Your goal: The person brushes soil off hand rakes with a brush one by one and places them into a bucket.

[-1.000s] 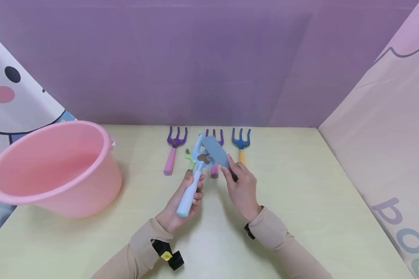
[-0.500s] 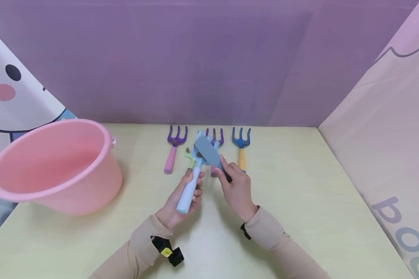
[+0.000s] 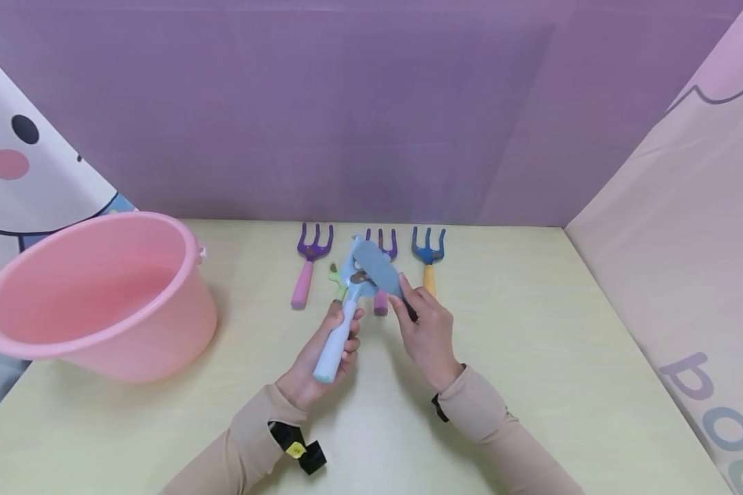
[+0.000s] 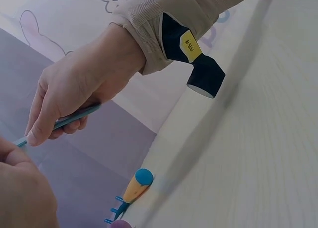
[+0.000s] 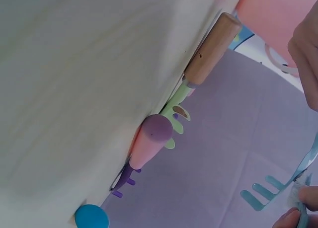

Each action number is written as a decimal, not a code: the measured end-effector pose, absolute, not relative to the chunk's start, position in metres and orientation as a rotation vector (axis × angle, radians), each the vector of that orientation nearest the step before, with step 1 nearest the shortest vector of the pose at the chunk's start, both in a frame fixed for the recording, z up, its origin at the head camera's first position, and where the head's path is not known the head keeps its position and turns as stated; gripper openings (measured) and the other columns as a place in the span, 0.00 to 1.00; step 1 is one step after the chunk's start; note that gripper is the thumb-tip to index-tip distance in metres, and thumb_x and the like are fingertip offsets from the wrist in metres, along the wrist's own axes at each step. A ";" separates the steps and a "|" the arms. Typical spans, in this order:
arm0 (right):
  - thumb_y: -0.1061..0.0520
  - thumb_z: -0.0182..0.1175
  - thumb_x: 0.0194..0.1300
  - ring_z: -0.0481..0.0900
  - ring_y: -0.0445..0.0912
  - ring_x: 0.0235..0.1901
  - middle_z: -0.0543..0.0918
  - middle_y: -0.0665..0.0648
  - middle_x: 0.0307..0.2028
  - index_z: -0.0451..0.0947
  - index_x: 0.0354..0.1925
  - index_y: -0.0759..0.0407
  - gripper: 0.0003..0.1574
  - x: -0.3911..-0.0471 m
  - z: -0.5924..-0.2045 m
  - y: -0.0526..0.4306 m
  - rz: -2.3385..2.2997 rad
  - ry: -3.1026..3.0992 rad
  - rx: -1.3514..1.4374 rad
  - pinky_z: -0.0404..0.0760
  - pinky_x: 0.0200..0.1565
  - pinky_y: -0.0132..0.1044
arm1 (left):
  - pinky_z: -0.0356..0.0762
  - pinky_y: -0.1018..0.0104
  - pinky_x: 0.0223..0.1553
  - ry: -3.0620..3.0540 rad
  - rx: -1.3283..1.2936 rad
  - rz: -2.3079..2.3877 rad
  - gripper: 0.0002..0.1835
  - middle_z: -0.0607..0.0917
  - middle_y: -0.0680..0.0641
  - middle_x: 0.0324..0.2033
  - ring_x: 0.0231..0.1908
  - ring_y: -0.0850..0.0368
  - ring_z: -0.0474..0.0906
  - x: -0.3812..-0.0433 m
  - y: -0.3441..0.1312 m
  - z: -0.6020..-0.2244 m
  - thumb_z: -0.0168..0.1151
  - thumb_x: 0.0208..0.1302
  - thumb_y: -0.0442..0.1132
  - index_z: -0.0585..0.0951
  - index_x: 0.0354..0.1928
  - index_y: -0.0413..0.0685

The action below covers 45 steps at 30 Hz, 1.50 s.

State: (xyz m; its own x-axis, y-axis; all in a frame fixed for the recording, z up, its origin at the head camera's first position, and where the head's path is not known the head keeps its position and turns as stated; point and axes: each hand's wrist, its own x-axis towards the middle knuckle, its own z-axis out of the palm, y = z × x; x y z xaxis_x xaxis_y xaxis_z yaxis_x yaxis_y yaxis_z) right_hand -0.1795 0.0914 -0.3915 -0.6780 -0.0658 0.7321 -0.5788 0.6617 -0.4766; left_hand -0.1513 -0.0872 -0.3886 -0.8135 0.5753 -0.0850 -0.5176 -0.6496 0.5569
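Change: compared with half a second ago, I register the right hand (image 3: 430,337) shifted slightly toward 4 o'clock, drawing the flat tool (image 3: 378,267) with it. The brown patch (image 3: 360,277) on the light-blue fork (image 3: 349,307) is now more exposed. Assessment: I read this as the back half of a rubbing stroke over the fork head; the patch remains, so the work appears unfinished. The left hand (image 3: 311,362) has barely moved and serves as the clamp.

Pose, with the fork head as clock centre:
1. Left hand, 7 o'clock: fingers curled round the fork handle, thumb along its side. The fork is raised off the table (image 3: 532,357), handle end at 7 o'clock, tines toward 12.
2. Right hand, 4 o'clock: thumb and fingers pinch the dark end of the flat tool, whose tip points to 11 o'clock. The tool overlaps the fork head; I cannot tell how firmly it presses.

Surroundings: the green fork (image 3: 336,278) lies just beyond the left hand, the blue-and-yellow fork (image 3: 429,256) at 3 o'clock, and the pink bucket (image 3: 161,337) well apart at 9 o'clock.
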 end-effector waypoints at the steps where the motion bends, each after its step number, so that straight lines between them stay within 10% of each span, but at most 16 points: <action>1: 0.60 0.63 0.56 0.65 0.40 0.17 0.76 0.58 0.21 0.75 0.51 0.69 0.24 -0.180 -0.392 0.092 0.939 -2.174 0.495 0.65 0.18 0.26 | 0.71 0.84 0.23 0.771 0.134 2.408 0.12 0.78 0.59 0.28 0.22 0.71 0.72 -0.151 -0.087 -0.389 0.42 0.70 0.48 0.70 0.46 0.50; 45: 0.63 0.66 0.51 0.63 0.38 0.16 0.80 0.58 0.21 0.78 0.48 0.67 0.23 -0.174 -0.381 0.104 1.064 -2.271 0.612 0.62 0.17 0.24 | 0.72 0.83 0.25 0.800 0.184 2.351 0.13 0.78 0.58 0.30 0.24 0.70 0.73 -0.152 -0.094 -0.387 0.41 0.71 0.48 0.71 0.47 0.50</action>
